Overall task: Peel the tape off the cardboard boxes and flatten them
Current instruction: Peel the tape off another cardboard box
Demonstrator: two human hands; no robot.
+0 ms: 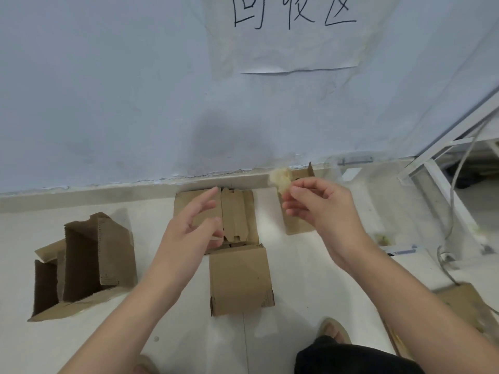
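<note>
Cardboard boxes are spread over the floor (297, 265) in front of you, and the middle one (237, 225) looks mostly flattened already, its far end up against the wall edge and a folded flap (240, 279) lying toward your feet. Your right hand (321, 206) is pinching a crumpled wad of yellowish tape (280, 179) up in the air, just above a smaller flat piece of cardboard (297, 222) near the wall, so my guess is you're holding it clear so it doesn't re-stick to anything. Your left hand (194, 225) hovers over the middle box with fingers loose and spread, holding nothing, the two hands near each other but apart. Off to the floor's left side there's a box still standing open (86, 263), walls up, which probably needs collapsing next. Another bit of cardboard (464, 303) sits by the right edge, blurry, so I can't tell its state. You'll want somewhere to ditch that tape ball first.
</note>
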